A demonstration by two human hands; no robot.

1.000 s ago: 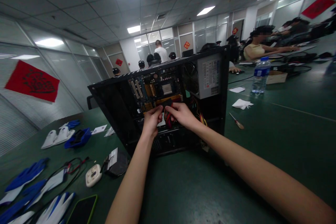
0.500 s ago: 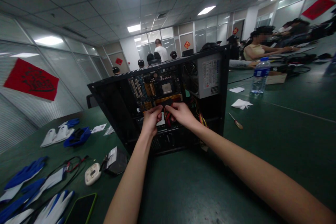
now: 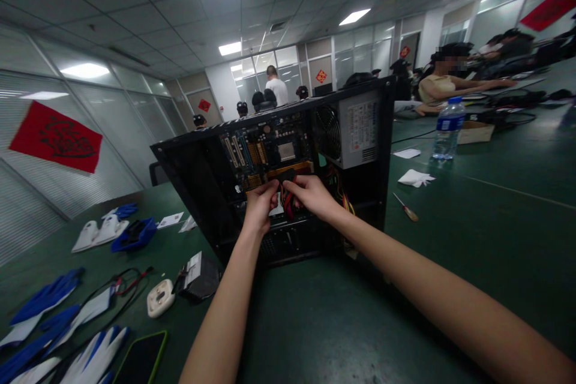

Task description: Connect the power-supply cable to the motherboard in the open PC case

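Note:
An open black computer case (image 3: 193, 192) stands on the green table, its inside facing me. In it sit a motherboard (image 3: 263, 159) and, at the upper right, a grey power supply (image 3: 360, 126). Both hands meet below the board. My right hand (image 3: 312, 195) is closed on power cables (image 3: 288, 207) with red and black wires, thumb and finger pinched by a dark piece. My left hand (image 3: 261, 204) pinches close beside it; what lies between its fingertips is too dark to make out. More coloured wires (image 3: 346, 201) hang under the power supply.
To the left lie blue-and-white gloves (image 3: 90, 360), a phone (image 3: 141, 357), a white round-cornered case (image 3: 161, 298) and a black box-shaped part (image 3: 200, 276). On the right are a screwdriver (image 3: 405, 208), crumpled tissue (image 3: 414, 178) and a water bottle (image 3: 447, 129). People sit further back.
Both hands keep almost the same place and grip at the cables. The view has shifted very slightly.

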